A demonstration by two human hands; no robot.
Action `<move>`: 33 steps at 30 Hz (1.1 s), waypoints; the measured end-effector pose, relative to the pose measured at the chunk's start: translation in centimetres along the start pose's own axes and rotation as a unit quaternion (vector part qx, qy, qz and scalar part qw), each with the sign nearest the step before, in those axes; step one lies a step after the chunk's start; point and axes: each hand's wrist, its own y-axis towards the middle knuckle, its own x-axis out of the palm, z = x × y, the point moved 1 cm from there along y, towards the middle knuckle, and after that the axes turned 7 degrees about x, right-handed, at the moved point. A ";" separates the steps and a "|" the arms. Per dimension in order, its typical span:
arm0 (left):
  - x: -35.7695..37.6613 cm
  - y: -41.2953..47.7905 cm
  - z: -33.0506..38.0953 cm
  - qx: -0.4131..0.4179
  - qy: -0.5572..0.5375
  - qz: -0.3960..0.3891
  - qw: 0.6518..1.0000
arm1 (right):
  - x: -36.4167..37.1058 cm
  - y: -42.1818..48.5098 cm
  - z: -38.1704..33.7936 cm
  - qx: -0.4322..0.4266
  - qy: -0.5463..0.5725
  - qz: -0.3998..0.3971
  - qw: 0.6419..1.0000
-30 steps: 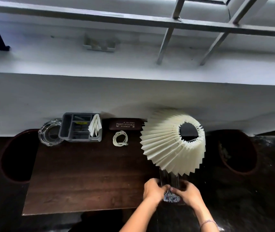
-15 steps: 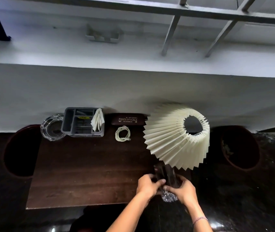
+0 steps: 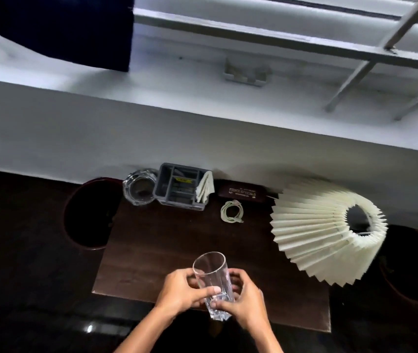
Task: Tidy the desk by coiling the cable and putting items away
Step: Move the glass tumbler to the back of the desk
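I hold a clear drinking glass (image 3: 211, 284) in both hands above the near edge of the dark wooden desk (image 3: 167, 240). It is tall, smooth-walled toward the open rim, with a faceted, cut base, and tilts slightly away from me. My left hand (image 3: 180, 293) wraps its left side, thumb across the lower front; my right hand (image 3: 243, 300) closes on the right side and base.

The white cable (image 3: 231, 211) lies coiled in a loose loop at the far side of the desk, just in front of a dark glasses case (image 3: 242, 193). Left of it stands a grey plastic organiser (image 3: 180, 186) with folded cloth (image 3: 205, 186) in its right compartment, and beside that a glass ashtray (image 3: 139, 186). A pleated cream lampshade (image 3: 322, 234) occupies the right side.
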 end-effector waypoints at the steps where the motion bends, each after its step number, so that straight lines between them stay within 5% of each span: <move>1: -1.3 0.0 0.1 0.017 0.022 0.017 0.999 | 0.8 0.1 -0.9 -0.007 -0.015 -0.012 1.000; 5: -6.6 -0.9 0.8 0.055 0.111 0.079 0.989 | 3.2 0.8 -5.1 -0.048 -0.040 -0.095 0.993; 10: -11.8 -2.0 1.4 0.083 0.083 0.150 0.982 | 4.6 1.7 -12.3 -0.139 -0.118 -0.175 0.968; 14: -15.1 -1.2 3.3 0.155 0.114 0.210 0.959 | 5.9 3.1 -18.3 -0.100 -0.025 -0.124 0.987; 20: -18.4 1.4 6.3 0.209 0.139 0.254 0.934 | 8.2 4.5 -24.3 -0.149 -0.153 0.001 0.977; 24: -20.0 3.0 7.3 0.165 -0.001 0.180 0.970 | 8.5 5.9 -26.1 -0.189 -0.189 0.107 0.958; 27: -21.2 4.2 8.1 0.129 -0.149 0.200 0.960 | 9.0 7.3 -27.0 -0.188 -0.168 0.115 0.961; 33: -22.5 7.8 9.4 0.078 -0.175 0.245 0.951 | 10.4 9.9 -27.6 -0.161 -0.185 0.103 0.964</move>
